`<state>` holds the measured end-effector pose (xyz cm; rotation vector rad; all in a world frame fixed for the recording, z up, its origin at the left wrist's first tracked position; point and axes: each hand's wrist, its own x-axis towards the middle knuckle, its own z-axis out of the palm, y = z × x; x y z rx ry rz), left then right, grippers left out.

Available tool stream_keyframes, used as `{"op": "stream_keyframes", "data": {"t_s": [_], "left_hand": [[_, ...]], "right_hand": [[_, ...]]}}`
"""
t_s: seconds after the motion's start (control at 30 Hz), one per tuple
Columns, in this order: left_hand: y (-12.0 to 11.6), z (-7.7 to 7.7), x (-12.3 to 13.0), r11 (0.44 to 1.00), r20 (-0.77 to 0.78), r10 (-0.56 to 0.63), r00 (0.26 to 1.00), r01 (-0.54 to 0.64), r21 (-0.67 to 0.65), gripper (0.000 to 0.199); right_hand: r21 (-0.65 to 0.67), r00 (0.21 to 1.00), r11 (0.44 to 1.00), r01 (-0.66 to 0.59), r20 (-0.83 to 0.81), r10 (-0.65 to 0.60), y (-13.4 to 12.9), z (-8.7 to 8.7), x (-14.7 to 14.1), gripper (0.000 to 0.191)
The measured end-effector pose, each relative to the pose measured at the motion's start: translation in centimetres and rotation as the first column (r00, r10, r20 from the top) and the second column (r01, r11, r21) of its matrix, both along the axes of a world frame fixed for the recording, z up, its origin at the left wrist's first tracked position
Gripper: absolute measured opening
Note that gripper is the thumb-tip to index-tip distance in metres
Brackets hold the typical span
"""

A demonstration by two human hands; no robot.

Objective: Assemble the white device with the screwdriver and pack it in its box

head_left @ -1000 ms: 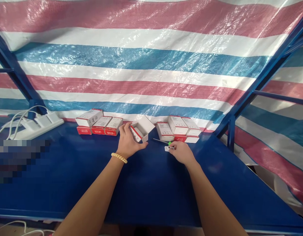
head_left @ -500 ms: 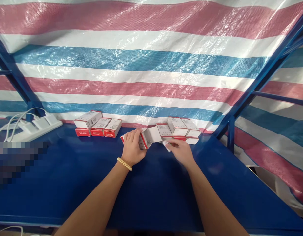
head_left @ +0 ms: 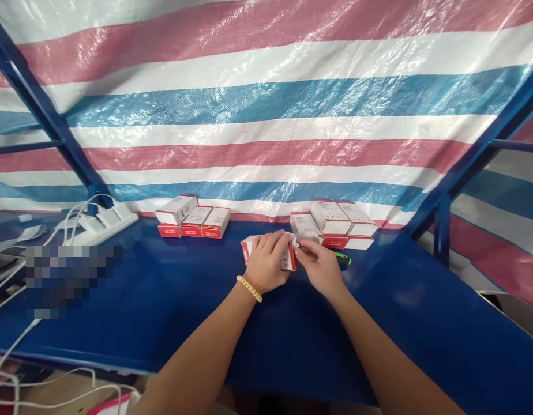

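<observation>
My left hand (head_left: pixel 267 262), with a pale coiled band at the wrist, is wrapped over a small red and white box (head_left: pixel 288 260) above the blue table. At the box's right end, my right hand (head_left: pixel 319 266) is closed, its fingertips at a small white piece or flap (head_left: pixel 294 241). Whether that piece is part of the box is too small to tell. Just behind my right hand lies a green and black tool (head_left: pixel 343 259), partly hidden.
Several red and white boxes (head_left: pixel 197 216) are stacked at the back left, and more boxes (head_left: pixel 331 218) at the back right. A white power strip (head_left: pixel 104 229) with cables is at the left. Blue frame bars (head_left: pixel 442 230) slant up at both sides.
The long white flap standing open from the box no longer shows. My right hand has come close to the box end. The green and black tool has come into sight. The view has turned left.
</observation>
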<state>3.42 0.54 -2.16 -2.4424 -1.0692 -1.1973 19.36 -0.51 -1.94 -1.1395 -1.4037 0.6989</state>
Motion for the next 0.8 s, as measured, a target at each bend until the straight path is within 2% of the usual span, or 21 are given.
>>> {"op": "stream_keyframes", "data": {"t_s": [0.13, 0.23, 0.37, 0.47, 0.57, 0.63, 0.7, 0.8], "left_hand": [[0.0, -0.1, 0.0, 0.998, -0.064, -0.039, 0.997, 0.035, -0.052, 0.075], [0.0, -0.1, -0.1, 0.996, -0.086, -0.044, 0.995, 0.037, -0.081, 0.073], [0.0, 0.1, -0.4, 0.998, -0.019, -0.009, 1.0, 0.008, -0.059, 0.072], [0.2, 0.3, -0.7, 0.997, 0.1, 0.071, 0.992, -0.07, -0.015, 0.078], [0.3, 0.5, -1.1, 0.974, 0.277, 0.227, 0.934, -0.218, -0.065, 0.084], [0.5, 0.6, -1.5, 0.948, 0.368, 0.318, 0.874, -0.283, -0.146, 0.088], [0.7, 0.7, -1.9, 0.93, 0.44, 0.363, 0.821, -0.288, -0.23, 0.091], [1.1, 0.5, -2.1, 0.921, 0.576, 0.373, 0.727, -0.214, -0.326, 0.093]], "right_hand": [[-0.065, 0.99, 0.998, 0.002, 0.142, 0.008, -0.2, 0.4, 0.2, 0.024], [-0.107, 0.999, 0.994, -0.019, 0.041, 0.023, -0.3, 0.5, 0.1, 0.03], [-0.121, 0.994, 0.991, -0.061, -0.099, 0.049, -0.3, 0.9, 0.3, 0.038], [-0.089, 0.992, 0.993, 0.073, -0.098, -0.082, -0.2, 1.4, 1.4, 0.035], [-0.065, 0.945, 0.947, 0.313, -0.072, -0.318, 0.3, 1.6, 3.2, 0.028], [-0.075, 0.913, 0.911, 0.407, 0.075, -0.401, 0.8, 1.5, 4.4, 0.022], [-0.086, 0.897, 0.903, 0.422, 0.184, -0.402, 1.2, 1.2, 5.1, 0.021], [-0.07, 0.92, 0.929, 0.362, 0.186, -0.345, 1.4, 0.6, 4.8, 0.026]]}}
